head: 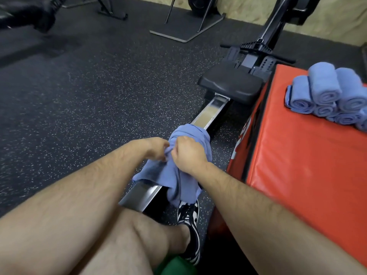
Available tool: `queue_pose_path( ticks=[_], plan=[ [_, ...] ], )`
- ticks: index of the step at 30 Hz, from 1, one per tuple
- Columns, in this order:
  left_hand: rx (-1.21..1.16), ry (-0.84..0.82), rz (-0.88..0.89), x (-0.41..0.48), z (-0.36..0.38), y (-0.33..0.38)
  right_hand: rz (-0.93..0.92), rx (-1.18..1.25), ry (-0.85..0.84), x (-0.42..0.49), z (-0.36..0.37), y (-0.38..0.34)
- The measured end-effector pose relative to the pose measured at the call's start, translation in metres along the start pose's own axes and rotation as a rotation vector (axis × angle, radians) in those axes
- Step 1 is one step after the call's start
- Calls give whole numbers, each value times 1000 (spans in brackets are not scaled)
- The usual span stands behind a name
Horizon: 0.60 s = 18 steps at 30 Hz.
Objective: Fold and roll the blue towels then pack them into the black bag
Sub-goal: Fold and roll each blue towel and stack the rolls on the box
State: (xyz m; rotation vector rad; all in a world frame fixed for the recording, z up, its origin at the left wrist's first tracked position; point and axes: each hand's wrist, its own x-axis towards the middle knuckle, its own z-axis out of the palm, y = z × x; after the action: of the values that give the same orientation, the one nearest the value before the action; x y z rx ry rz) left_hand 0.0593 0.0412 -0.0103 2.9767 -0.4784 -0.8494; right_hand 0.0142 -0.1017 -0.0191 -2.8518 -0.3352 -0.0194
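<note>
Both hands meet over the middle of the scene, each with a clenched grip on one soft, crumpled blue cloth towel (172, 179). The left hand (156, 148) pinches a bunched fold at the towel's left edge, its fingertips pressed into the cloth. The right hand (188, 153) is just beside it, nearly touching, with its fingers curled tight over the same bunch and the knuckles up. The far part of the towel is gathered into a loose wad beyond the knuckles. The near part hangs down in folds over the shiny metal rail (210, 114) of a rowing machine, and its lowest corner reaches a black-and-white patterned shoe (188, 215).

To the right stands a red padded vinyl box (297, 175). On the far right of its top surface lies a stack of rolled blue towels (325, 92), piled in layers with their spiral ends facing near. The machine's black moulded seat (232, 84) sits on the rail farther off, touching the box's left side. Below lies a dark speckled rubber floor (99, 96).
</note>
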Motion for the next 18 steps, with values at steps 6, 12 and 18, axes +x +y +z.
queue_pose_path(
  ticks=[6, 12, 18],
  plan=[
    [-259, 316, 73, 0, -22, 9, 65, 191, 10, 9, -32, 34],
    [-415, 540, 217, -10, -46, 30, 7, 445, -9, 21, -73, 43],
    [-500, 505, 153, -17, -60, 30, 38, 366, 174, 29, -123, 53]
  ],
)
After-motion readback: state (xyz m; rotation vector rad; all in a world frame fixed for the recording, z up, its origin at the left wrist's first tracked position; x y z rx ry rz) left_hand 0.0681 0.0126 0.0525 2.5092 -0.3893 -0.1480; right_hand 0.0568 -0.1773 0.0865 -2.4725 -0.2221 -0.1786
